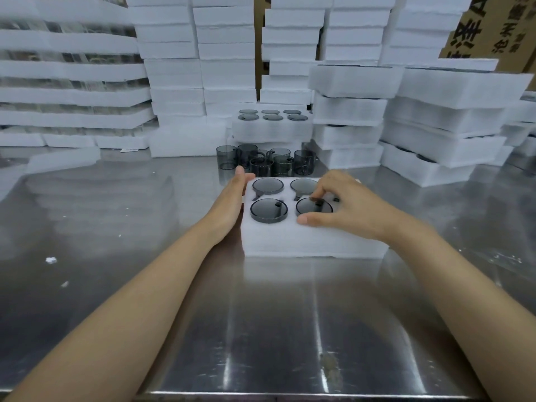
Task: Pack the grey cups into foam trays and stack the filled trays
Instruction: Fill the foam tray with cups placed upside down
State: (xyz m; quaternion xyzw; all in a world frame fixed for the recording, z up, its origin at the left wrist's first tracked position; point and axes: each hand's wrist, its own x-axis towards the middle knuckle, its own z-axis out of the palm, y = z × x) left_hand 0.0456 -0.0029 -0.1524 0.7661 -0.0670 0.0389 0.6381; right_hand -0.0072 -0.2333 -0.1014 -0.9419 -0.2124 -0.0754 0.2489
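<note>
A white foam tray (304, 242) lies on the steel table with several grey cups seated in its holes. One cup (268, 210) sits at the near left, not fully sunk. My right hand (336, 204) is over the tray's right side, fingertips pinching the handle of the near-middle cup (307, 207), thumb pressed on the foam. My left hand (232, 198) rests flat against the tray's left edge with straight fingers. Several loose grey cups (266, 161) stand just behind the tray. The tray's right holes are hidden by my right hand.
A filled foam tray (269, 129) with cups sits on a stack behind the loose cups. Tall stacks of foam trays (435, 126) crowd the back and right; more stand at the left (72, 91). A cardboard box (487, 27) is at top right. Foam crumbs (51, 260) dot the table.
</note>
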